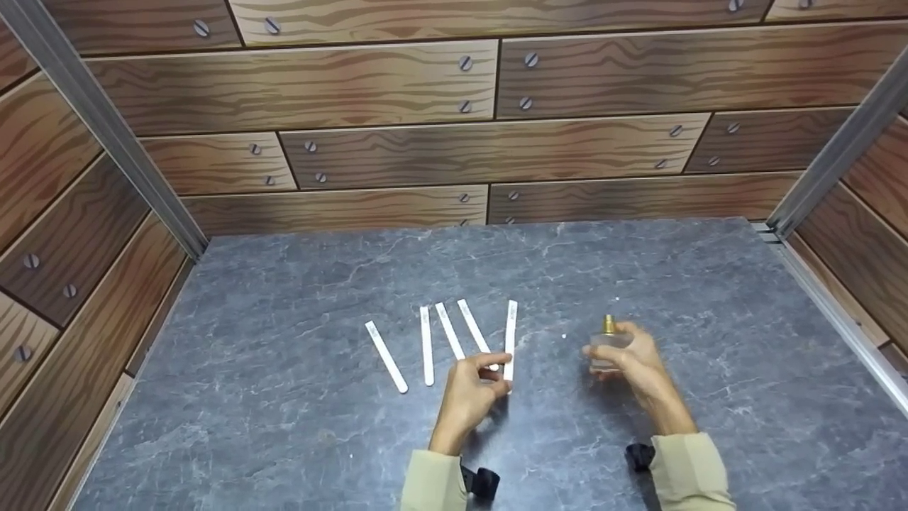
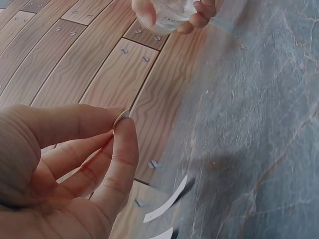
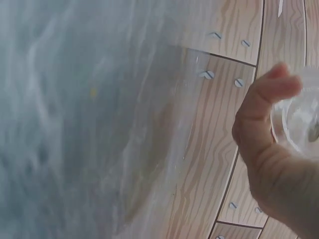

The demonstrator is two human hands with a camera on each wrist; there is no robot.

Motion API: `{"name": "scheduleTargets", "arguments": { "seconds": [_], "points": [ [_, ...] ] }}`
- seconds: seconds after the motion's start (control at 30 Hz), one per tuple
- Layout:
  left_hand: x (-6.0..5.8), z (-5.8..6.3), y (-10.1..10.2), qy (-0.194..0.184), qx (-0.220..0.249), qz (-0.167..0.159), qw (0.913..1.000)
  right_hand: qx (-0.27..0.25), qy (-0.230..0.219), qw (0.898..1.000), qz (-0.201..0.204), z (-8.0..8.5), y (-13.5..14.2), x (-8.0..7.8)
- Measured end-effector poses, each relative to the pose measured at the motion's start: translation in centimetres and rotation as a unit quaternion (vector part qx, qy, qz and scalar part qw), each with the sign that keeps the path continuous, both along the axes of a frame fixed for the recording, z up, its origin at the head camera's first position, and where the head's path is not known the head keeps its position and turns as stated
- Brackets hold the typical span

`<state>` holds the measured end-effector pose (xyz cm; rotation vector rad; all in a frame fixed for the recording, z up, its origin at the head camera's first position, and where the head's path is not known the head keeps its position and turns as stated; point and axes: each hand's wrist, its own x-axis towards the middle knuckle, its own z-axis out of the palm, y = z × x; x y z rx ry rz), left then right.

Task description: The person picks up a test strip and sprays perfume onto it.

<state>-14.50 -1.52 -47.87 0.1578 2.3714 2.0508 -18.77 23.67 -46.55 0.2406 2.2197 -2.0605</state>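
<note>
In the head view my left hand (image 1: 467,396) pinches a white paper test strip (image 1: 511,328) near its lower end, between thumb and fingers. The left wrist view shows the strip's end (image 2: 121,117) between the fingertips. To the right, my right hand (image 1: 644,370) grips a clear glass perfume bottle (image 1: 604,343) with a gold spray neck (image 1: 608,323). The bottle is upright, and its glass (image 3: 299,117) is partly cut off in the right wrist view. Left of the held strip lie several more white strips (image 1: 426,345), some partly behind my left hand.
The grey marbled tabletop (image 1: 284,440) carries small white specks (image 1: 564,336) between the strips and the bottle. Wood-patterned panels (image 1: 397,85) stand behind it and at both sides. Metal posts (image 1: 837,156) mark the back corners.
</note>
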Motion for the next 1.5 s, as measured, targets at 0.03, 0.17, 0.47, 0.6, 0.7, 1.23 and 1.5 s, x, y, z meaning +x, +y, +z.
{"name": "scheduleTargets", "arguments": {
  "seconds": [0.03,0.17,0.47,0.6,0.7,1.23,1.5],
  "points": [
    [0.0,0.0,0.0,-0.001,0.002,-0.001,1.0000,-0.009,0.001,1.000,0.003,0.0,-0.1,0.1],
    [0.3,-0.1,0.0,-0.004,0.004,0.000,1.0000,-0.035,0.012,0.999,0.005,-0.1,-0.2,0.5],
    [0.6,0.0,0.0,-0.003,0.005,-0.001,1.0000,-0.001,0.063,0.998,0.008,0.2,-0.9,0.9],
    [0.8,0.1,0.0,-0.010,0.012,-0.002,0.9999,0.002,0.075,0.997,0.006,0.4,-1.3,1.1],
    [1.0,0.2,0.0,-0.014,0.021,-0.002,0.9997,0.002,0.078,0.997,0.006,0.6,-1.7,1.3],
    [1.9,0.5,-0.2,-0.016,0.023,-0.018,0.9994,0.174,0.212,0.959,-0.074,1.0,-3.4,1.8],
    [2.7,0.5,-0.5,-0.035,0.048,-0.027,0.9979,0.167,0.152,0.974,-0.033,1.3,-3.6,2.1]
  ]
}}
